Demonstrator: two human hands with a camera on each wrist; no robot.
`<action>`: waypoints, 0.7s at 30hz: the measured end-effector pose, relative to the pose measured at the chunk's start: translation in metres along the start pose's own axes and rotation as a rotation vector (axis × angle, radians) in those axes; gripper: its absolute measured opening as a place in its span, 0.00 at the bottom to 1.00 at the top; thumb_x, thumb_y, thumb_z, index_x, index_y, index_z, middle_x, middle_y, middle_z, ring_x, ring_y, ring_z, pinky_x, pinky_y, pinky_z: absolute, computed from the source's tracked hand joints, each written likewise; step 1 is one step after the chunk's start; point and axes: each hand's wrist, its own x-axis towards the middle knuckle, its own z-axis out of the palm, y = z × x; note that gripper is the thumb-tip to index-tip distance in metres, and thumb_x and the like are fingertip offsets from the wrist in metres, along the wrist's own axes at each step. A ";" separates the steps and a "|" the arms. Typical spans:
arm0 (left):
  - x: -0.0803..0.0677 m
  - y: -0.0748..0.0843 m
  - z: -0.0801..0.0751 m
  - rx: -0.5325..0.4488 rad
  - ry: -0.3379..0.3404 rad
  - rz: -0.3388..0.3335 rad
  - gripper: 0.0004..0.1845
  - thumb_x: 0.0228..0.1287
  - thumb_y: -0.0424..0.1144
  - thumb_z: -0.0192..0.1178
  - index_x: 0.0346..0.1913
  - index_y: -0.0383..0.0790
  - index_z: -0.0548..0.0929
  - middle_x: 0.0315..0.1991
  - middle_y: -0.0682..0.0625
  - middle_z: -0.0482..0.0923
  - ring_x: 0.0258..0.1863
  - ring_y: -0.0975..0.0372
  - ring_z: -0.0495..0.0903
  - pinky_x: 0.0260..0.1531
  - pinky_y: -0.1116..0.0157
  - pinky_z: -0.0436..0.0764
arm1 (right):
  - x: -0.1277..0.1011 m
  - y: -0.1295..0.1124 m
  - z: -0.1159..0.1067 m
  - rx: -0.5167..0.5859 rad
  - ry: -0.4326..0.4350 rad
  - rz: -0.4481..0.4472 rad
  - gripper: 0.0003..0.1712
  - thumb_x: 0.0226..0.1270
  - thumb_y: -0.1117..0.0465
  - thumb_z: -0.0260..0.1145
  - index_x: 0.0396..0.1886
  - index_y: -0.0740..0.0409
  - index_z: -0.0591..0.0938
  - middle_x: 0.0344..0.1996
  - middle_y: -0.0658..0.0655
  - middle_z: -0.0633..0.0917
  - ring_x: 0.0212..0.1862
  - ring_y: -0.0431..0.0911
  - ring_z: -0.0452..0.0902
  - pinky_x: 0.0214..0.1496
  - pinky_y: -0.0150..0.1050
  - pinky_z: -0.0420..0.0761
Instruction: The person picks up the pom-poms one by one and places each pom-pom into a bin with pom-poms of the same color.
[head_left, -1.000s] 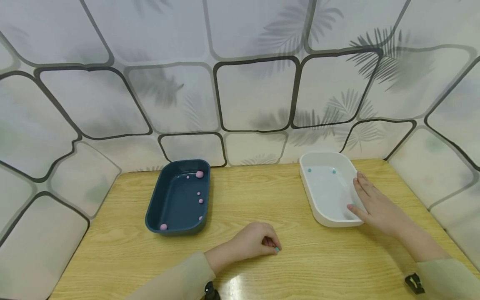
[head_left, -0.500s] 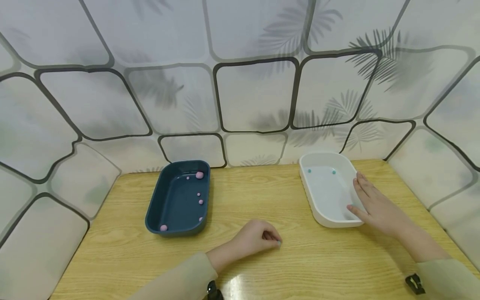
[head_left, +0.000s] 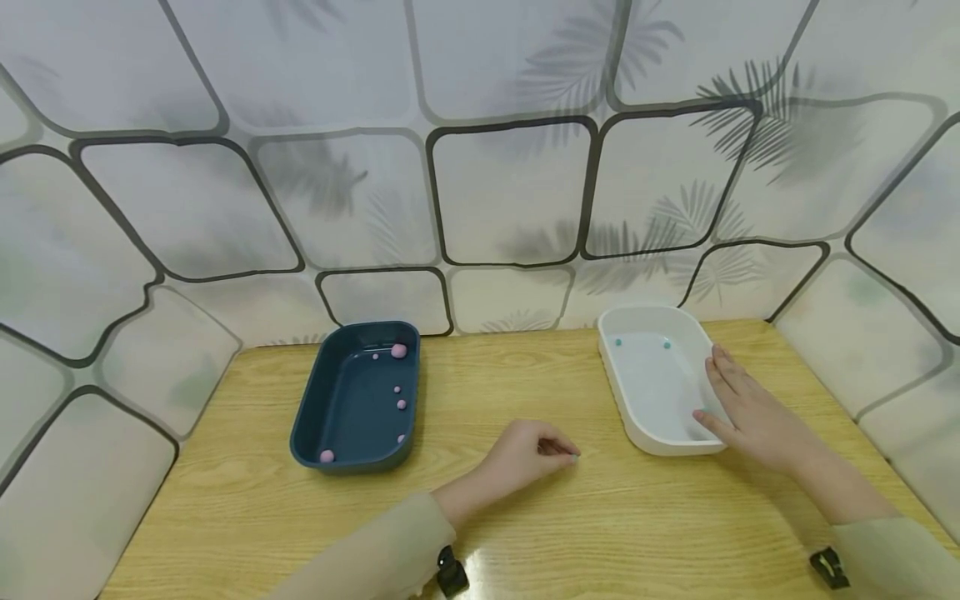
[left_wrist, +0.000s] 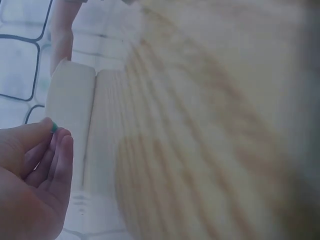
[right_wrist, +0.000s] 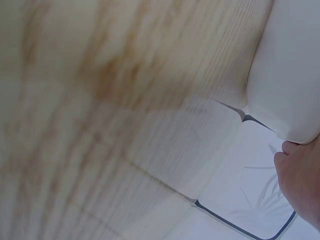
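Between thumb and fingertips, my left hand point(head_left: 522, 454) pinches a tiny teal ball point(left_wrist: 54, 128), mostly hidden by the fingers. That hand is over the table, left of the white tray point(head_left: 634, 406). Two small teal balls lie toward the tray's far end, one of them a teal ball point(head_left: 667, 345) near the middle. My right hand point(head_left: 757, 421) rests with straight fingers on the tray's right rim, the thumb reaching over the inside. In the right wrist view only part of this hand shows, against the tray wall point(right_wrist: 285, 75).
A dark blue tray point(head_left: 301, 433) stands at the left with several pink balls of different sizes in it, the largest a pink ball point(head_left: 399, 351) at the far right corner. Patterned cloth walls point(head_left: 510, 192) close off the back and sides of the wooden table point(head_left: 502, 375).
My left hand has moved right and a little forward, toward the white tray, still pinching the teal ball. The right hand and both trays have stayed in place.
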 end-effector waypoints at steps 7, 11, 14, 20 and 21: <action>0.017 0.009 0.008 -0.046 0.037 -0.001 0.04 0.68 0.34 0.73 0.42 0.38 0.94 0.38 0.45 0.93 0.29 0.76 0.80 0.33 0.78 0.82 | 0.000 -0.002 0.000 0.006 0.002 0.002 0.50 0.84 0.47 0.57 0.82 0.81 0.48 0.84 0.78 0.44 0.88 0.63 0.32 0.79 0.24 0.19; 0.027 0.016 0.010 -0.032 0.039 0.015 0.06 0.71 0.36 0.71 0.44 0.39 0.94 0.39 0.48 0.93 0.30 0.79 0.80 0.34 0.79 0.82 | 0.000 -0.003 -0.001 0.003 0.003 0.002 0.50 0.84 0.47 0.57 0.81 0.81 0.49 0.84 0.79 0.44 0.88 0.63 0.32 0.79 0.24 0.18; 0.034 0.024 0.010 -0.040 0.034 0.021 0.06 0.72 0.36 0.70 0.46 0.38 0.93 0.39 0.49 0.93 0.30 0.79 0.80 0.33 0.79 0.83 | -0.001 -0.003 -0.001 0.005 0.006 -0.001 0.50 0.84 0.47 0.57 0.81 0.81 0.49 0.83 0.79 0.44 0.88 0.63 0.32 0.79 0.23 0.18; 0.052 0.041 0.011 -0.068 0.040 0.028 0.06 0.72 0.35 0.70 0.46 0.38 0.93 0.39 0.48 0.93 0.29 0.78 0.80 0.33 0.79 0.82 | -0.001 -0.002 0.000 0.010 0.019 -0.013 0.49 0.84 0.48 0.57 0.81 0.82 0.48 0.83 0.80 0.44 0.88 0.62 0.31 0.77 0.21 0.19; 0.055 0.044 0.011 -0.070 0.043 0.024 0.06 0.72 0.36 0.70 0.46 0.39 0.93 0.39 0.49 0.93 0.29 0.78 0.80 0.33 0.79 0.82 | -0.002 -0.002 0.000 0.010 0.022 -0.014 0.49 0.84 0.48 0.57 0.81 0.82 0.48 0.83 0.80 0.44 0.88 0.62 0.31 0.77 0.21 0.19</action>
